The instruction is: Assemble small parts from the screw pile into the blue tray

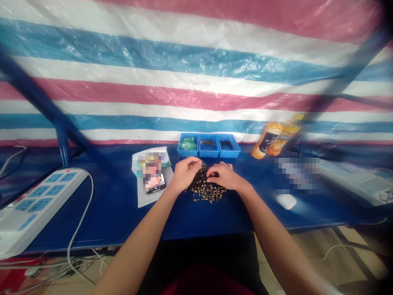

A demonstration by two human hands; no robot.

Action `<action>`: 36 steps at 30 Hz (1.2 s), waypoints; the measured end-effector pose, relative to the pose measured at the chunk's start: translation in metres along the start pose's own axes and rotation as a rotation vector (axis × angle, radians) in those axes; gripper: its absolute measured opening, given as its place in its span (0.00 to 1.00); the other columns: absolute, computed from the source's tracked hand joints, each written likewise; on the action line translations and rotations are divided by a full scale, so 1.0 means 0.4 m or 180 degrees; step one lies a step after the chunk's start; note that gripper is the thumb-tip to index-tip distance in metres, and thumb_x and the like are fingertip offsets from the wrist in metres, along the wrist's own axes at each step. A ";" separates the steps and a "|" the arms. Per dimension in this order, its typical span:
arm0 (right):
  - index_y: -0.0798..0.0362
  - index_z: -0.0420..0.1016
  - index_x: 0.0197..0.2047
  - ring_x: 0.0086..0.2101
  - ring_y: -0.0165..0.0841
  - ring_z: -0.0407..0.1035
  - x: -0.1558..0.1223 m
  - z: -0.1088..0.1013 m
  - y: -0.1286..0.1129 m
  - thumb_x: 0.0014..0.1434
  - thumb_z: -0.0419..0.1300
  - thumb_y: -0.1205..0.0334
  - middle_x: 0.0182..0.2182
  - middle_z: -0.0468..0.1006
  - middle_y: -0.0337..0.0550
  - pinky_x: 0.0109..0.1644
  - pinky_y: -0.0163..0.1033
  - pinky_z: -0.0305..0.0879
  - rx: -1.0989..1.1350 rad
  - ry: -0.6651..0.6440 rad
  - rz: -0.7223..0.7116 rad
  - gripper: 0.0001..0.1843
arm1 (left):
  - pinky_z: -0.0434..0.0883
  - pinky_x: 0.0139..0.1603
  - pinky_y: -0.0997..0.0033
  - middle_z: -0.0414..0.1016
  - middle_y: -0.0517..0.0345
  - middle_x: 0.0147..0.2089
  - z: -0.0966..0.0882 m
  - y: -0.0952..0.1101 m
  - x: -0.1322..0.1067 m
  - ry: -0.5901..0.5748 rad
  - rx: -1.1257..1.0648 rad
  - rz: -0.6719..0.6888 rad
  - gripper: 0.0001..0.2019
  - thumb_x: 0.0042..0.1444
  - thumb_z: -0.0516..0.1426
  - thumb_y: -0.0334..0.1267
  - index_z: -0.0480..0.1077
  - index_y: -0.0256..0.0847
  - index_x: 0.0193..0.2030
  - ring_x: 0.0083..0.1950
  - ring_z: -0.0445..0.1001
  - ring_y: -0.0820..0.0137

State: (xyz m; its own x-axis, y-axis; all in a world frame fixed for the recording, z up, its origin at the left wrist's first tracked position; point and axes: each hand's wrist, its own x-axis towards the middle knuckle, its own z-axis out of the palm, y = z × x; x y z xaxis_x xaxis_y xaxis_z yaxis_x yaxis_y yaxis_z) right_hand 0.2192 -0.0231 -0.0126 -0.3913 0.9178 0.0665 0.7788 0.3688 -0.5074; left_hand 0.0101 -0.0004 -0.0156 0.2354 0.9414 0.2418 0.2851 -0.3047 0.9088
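Note:
A heap of small brass-coloured metal pieces that look like screws (211,192) lies on the blue table. My left hand (186,173) is at the heap's left edge, thumb and fingers pinched together; whatever is between them is too small to make out. Over the right side of the heap is my right hand (226,175), its fingers curled in toward the thumb, and what they hold cannot be made out. Just behind the heap stand three joined blue bins: the left bin (179,152) has a green plastic bag, the middle bin (208,153) small metal parts, the right bin (229,153) dark small parts.
Left of my hands a phone (157,185) lies on a printed sheet (145,199). A white power strip (46,205) with a cable is at far left. To the right are two orange drink bottles (265,141) (284,137) and a white rounded case (286,201). Striped sheeting (196,90) hangs behind.

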 end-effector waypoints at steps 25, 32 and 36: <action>0.52 0.80 0.37 0.39 0.36 0.77 0.011 -0.001 -0.012 0.58 0.65 0.53 0.36 0.83 0.43 0.47 0.43 0.71 0.1931 0.0931 -0.0254 0.10 | 0.70 0.44 0.71 0.80 0.58 0.39 0.002 0.017 -0.012 -0.0365 0.0171 0.0296 0.13 0.62 0.56 0.47 0.77 0.42 0.39 0.40 0.76 0.68; 0.51 0.79 0.37 0.38 0.35 0.75 0.008 -0.002 -0.022 0.56 0.67 0.54 0.36 0.82 0.43 0.47 0.42 0.71 0.1922 0.1038 -0.0479 0.10 | 0.67 0.38 0.73 0.79 0.58 0.36 0.003 0.027 -0.017 -0.0492 0.0177 0.0367 0.14 0.63 0.56 0.47 0.77 0.40 0.37 0.36 0.74 0.70; 0.52 0.76 0.33 0.35 0.34 0.74 0.008 0.003 -0.025 0.54 0.69 0.53 0.32 0.80 0.41 0.44 0.41 0.71 0.1954 0.1063 -0.0378 0.11 | 0.63 0.33 0.72 0.77 0.59 0.31 0.000 0.022 -0.017 -0.0596 0.0335 0.0494 0.17 0.64 0.54 0.47 0.77 0.38 0.35 0.31 0.70 0.72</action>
State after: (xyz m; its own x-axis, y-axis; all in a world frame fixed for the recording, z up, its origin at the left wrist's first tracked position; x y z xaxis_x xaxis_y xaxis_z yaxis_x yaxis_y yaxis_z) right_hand 0.2098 -0.0242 -0.0083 -0.2087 0.9087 0.3615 0.2848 0.4100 -0.8665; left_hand 0.0109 -0.0093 -0.0091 0.4488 0.8419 0.2996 0.3249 -0.4660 0.8229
